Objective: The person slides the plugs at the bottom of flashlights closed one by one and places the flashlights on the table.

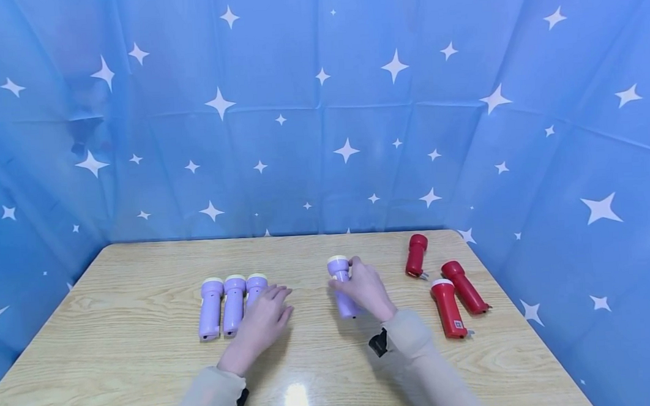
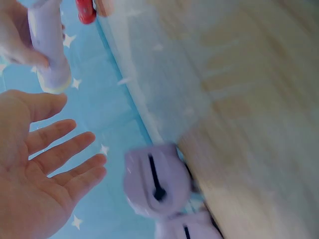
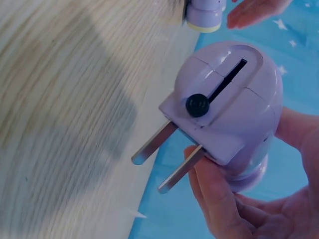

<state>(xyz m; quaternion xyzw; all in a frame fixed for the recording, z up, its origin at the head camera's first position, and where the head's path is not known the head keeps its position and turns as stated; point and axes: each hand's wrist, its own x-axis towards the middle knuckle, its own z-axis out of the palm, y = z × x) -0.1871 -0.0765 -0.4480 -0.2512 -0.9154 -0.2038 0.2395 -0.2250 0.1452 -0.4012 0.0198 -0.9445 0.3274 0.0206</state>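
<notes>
A purple flashlight [image 1: 343, 300] is gripped by my right hand [image 1: 362, 290] near the middle of the table. In the right wrist view, the end of this flashlight [image 3: 234, 99] faces the camera, with two metal plug prongs [image 3: 154, 143] sticking out beside a black slider knob. Over at the left, my left hand [image 1: 265, 319] has its fingers spread and holds nothing. It hovers by the rightmost of three purple flashlights [image 1: 233, 303] lying side by side, partly covering that one. The left wrist view shows the open palm [image 2: 45, 174] beside their ends.
Three red flashlights lie on the right of the wooden table [image 1: 147, 384]: a far one [image 1: 416, 256], one by the right edge [image 1: 466, 287], and a white-rimmed one [image 1: 447, 310] nearest. A blue star-patterned cloth [image 1: 321, 129] hangs behind and beside the table.
</notes>
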